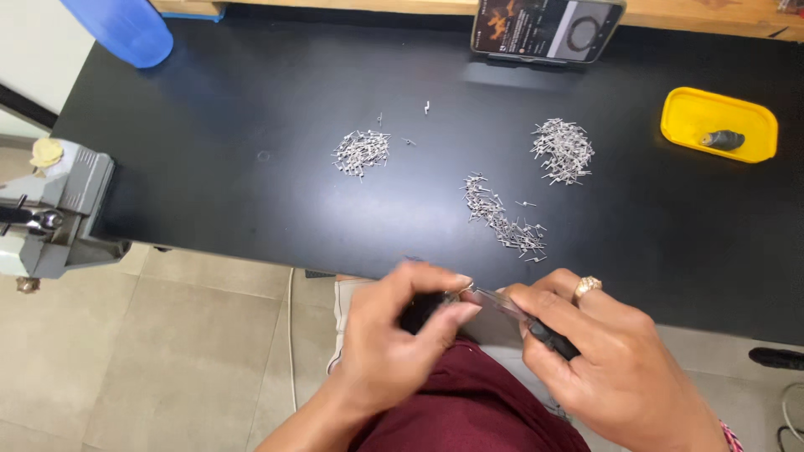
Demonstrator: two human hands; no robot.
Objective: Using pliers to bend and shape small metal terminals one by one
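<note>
Left hand (402,322) pinches a small pin (463,292) at six o'clock, below the tabletop (218,176) edge. Right hand (607,351) grips pliers (523,318) closed on it. At two o'clock, a yellow tray (682,113) holds one dark lump (722,139). Pin piles (502,222) lie mid-table.

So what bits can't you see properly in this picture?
- Head view: the tiny piece pinched in the left hand is hidden by its fingers.
- The tool in the right hand is mostly covered by the palm.
- The metal pins are too small to tell their shape.
- The blue thing and the phone are cut off by the top edge.
</note>
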